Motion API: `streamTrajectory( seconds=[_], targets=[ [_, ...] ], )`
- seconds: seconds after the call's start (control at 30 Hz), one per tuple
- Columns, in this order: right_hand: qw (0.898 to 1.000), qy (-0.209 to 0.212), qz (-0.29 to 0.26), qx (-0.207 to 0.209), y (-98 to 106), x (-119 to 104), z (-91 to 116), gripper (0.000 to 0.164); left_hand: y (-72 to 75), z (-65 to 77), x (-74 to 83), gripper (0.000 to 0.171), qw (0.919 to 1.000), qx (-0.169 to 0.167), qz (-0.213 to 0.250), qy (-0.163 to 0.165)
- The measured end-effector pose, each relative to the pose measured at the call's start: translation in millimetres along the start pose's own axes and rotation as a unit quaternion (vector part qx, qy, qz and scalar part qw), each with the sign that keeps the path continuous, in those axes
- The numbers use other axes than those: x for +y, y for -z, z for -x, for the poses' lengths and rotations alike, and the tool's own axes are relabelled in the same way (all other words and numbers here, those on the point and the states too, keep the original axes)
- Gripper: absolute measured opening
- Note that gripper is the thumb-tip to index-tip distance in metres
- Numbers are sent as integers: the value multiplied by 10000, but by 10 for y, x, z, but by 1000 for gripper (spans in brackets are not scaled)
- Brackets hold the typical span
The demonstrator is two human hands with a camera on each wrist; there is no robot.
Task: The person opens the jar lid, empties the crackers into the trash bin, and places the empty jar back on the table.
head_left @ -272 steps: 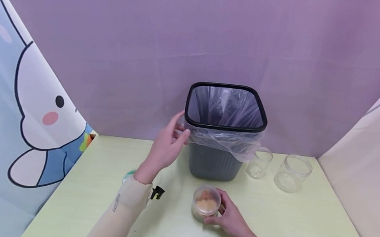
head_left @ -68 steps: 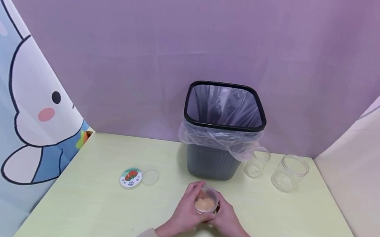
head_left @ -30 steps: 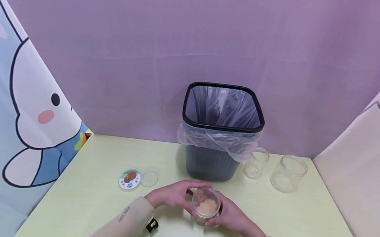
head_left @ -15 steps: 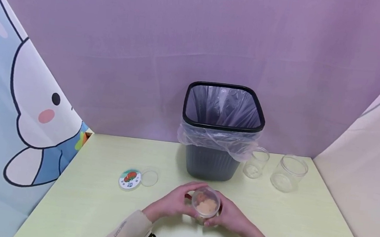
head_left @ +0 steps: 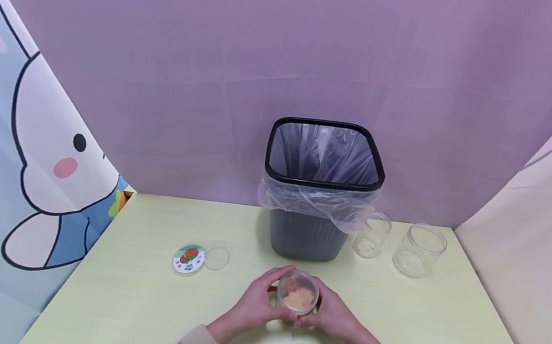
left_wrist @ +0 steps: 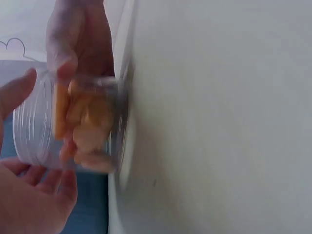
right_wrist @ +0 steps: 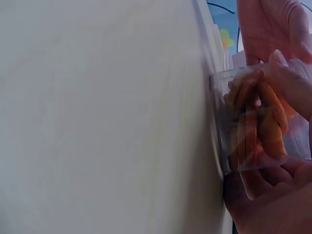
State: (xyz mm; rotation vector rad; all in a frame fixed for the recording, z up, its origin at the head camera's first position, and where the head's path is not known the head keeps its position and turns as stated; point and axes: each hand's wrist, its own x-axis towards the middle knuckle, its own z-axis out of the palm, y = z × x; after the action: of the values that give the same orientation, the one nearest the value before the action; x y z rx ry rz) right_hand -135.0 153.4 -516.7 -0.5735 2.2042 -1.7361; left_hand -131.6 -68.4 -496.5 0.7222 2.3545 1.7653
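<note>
A clear plastic jar (head_left: 298, 295) of orange and tan snack pieces stands on the table between my two hands. My left hand (head_left: 258, 301) holds the jar's left side near its ridged top, thumb in front and fingers behind. The right hand (head_left: 336, 317) grips it from the other side. In the left wrist view, snack pieces (left_wrist: 90, 126) show through the wall, with the jar's base against the tabletop. In the right wrist view, long orange pieces (right_wrist: 251, 122) lie stacked behind my right thumb (right_wrist: 287, 80).
A grey bin (head_left: 307, 235) with a black rim and clear liner stands behind the jar. Two clear jars stand to its right, a narrow one (head_left: 372, 237) and a wide one (head_left: 419, 252). A tomato-printed lid (head_left: 189, 259) and clear disc (head_left: 217, 258) lie left.
My left hand has come from the bin's liner to the jar, which my right hand held throughout. Over the last second the left hand shifts slightly around the jar's top; the jar stays nearly in place.
</note>
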Motion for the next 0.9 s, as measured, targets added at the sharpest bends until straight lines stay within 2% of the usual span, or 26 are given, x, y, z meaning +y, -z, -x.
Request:
streamTrajectory(
  seconds=[0.27,0.47,0.57,0.67,0.8,0.83,0.9],
  targets=[
    [9985,-137,304,428,-91,-12,25,86,-178,114,-20,92,9962,835,-215,91],
    [9980,-53,398,494,-108,-18,34,85,-243,152,-12,92,9941,1054,-199,181],
    [9975,8,507,484,-108,-17,36,86,-224,154,-6,96,9954,911,-209,225],
    [9973,-6,550,486,-107,-21,40,88,-172,129,-8,101,9976,610,-245,237],
    [9977,-146,477,466,-102,-29,41,86,-44,42,12,101,9994,95,-328,27],
    [9978,-190,436,459,-101,-34,41,86,0,18,66,99,9995,-54,-295,-19],
    [9980,-236,392,445,-100,-38,40,87,82,-54,62,96,9986,-425,-290,-136]
  ],
)
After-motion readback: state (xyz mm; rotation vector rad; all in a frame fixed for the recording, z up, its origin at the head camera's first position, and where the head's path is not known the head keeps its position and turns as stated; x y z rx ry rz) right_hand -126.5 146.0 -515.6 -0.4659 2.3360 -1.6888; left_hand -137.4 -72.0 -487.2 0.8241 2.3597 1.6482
